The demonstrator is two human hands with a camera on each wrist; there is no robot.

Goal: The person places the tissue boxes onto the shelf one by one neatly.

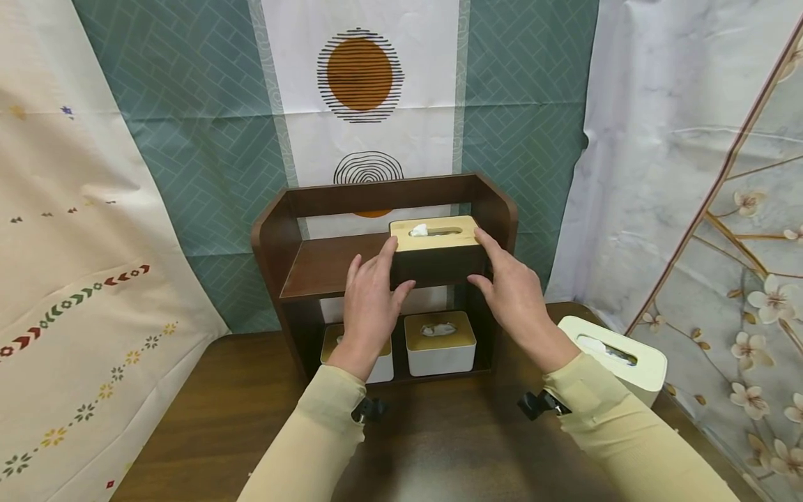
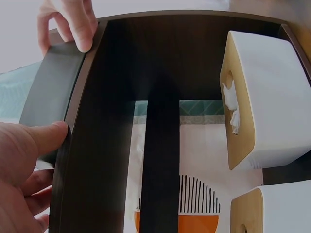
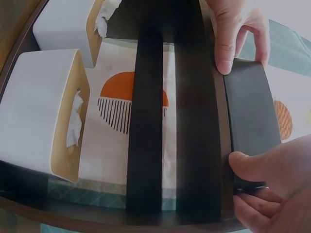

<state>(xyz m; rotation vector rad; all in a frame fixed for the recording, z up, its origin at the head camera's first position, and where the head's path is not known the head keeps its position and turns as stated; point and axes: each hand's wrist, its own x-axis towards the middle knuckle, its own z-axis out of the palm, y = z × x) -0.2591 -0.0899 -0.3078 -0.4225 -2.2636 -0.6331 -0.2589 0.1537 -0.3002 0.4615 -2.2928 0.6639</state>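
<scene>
Head view: hands (image 1: 373, 300) (image 1: 517, 291) overlap black box (image 1: 438, 265); base hidden.

The left sleeve (image 1: 314, 436) was long, plain and pale yellow, ending well behind the fingers (image 1: 387, 252) of the bare left hand (image 1: 370, 303). The right sleeve (image 1: 630, 425) matched it in colour, ending likewise behind those of the bare right hand (image 1: 517, 293). On the thumb side, farther back from the fingers than the sleeve ends, sat a small, blocky black left unit (image 1: 370, 410) and a similar right unit (image 1: 533, 405), the latter with a shiny metallic bit. Cloth wrinkled around both.
</scene>
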